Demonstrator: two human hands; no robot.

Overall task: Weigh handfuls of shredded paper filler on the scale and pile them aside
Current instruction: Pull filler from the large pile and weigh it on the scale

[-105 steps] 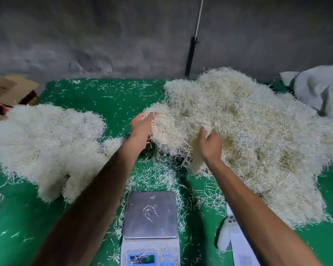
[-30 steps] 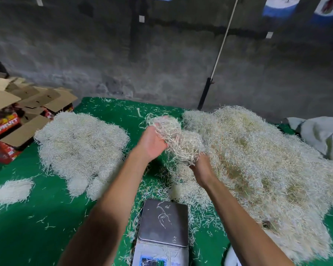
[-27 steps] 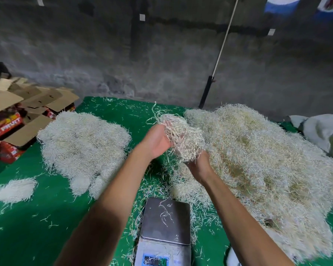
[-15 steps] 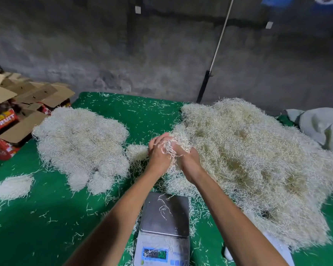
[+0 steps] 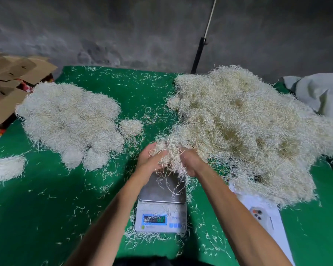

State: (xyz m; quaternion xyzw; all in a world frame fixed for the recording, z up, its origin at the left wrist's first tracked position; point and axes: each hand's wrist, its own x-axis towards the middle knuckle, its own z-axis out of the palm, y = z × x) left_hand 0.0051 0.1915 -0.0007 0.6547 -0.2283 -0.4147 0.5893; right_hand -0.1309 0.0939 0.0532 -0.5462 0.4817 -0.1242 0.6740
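Midway, roughly: a fresh handful of filler is cupped between left hand and right hand, both grips clenched on it, just above the scale platform, not yet weighed. Weighed pile sits left on the table. The larger source heap at right remains, so plenty left.

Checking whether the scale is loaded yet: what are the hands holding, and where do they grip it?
Both hands, left and right, cup one clump of shredded paper from its sides, above the scale.
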